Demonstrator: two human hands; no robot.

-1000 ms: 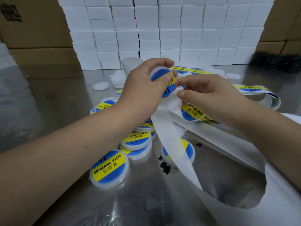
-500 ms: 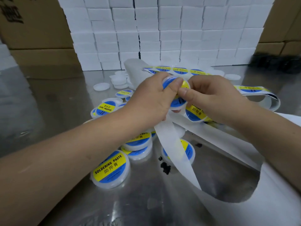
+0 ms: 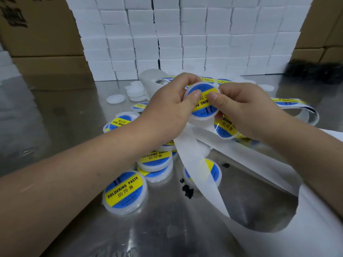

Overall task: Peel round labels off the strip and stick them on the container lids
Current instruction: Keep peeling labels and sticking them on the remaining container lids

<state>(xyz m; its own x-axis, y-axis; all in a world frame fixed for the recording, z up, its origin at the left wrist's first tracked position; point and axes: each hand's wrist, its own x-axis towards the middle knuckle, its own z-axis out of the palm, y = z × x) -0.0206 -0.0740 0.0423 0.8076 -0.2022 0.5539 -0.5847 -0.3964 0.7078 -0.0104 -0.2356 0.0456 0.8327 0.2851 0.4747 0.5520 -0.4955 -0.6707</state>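
White boxes [image 3: 185, 39] are standing stacked behind a metal table [image 3: 70, 112], where finished containers [image 3: 125, 191] are lying close together. The emptied backing strip [image 3: 196, 167] is hanging down under the hands. The left hand [image 3: 168, 112] and the right hand [image 3: 243, 110] are together, both closed on one white container [image 3: 202, 115] held above the table. Both thumbs are pressing the round label [image 3: 203, 100] onto its lid, so I judge the sticking step is finishing. Next is needing a fresh unlabelled lid [image 3: 116, 99] and another label [image 3: 225, 127].
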